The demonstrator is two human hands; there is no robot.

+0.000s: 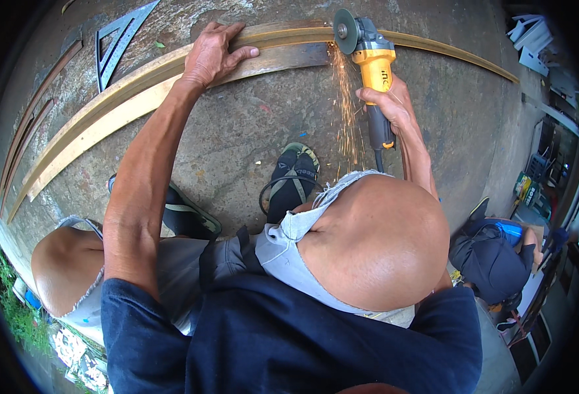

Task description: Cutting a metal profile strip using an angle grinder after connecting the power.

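My right hand (394,102) is wrapped around the body of a yellow and black angle grinder (373,69). The grinder's disc (346,31) stands edge-on against a long, narrow metal bar (289,38), and orange sparks (345,105) stream from the contact toward my feet. Farther left on the same bar, my left hand (214,56) grips it from above, fingers curled over the far side and thumb stretched along it. Beneath the bar, on the near side, lies a flat wooden board (276,60). The grinder's cord hangs down behind my right knee.
A metal triangle square (115,49) lies on the concrete floor at upper left. Rusty metal strips (30,131) lie along the left. My sandalled foot (293,177) is below the sparks. At the right, another person in dark clothes (493,259) bends near a green tool case (532,197).
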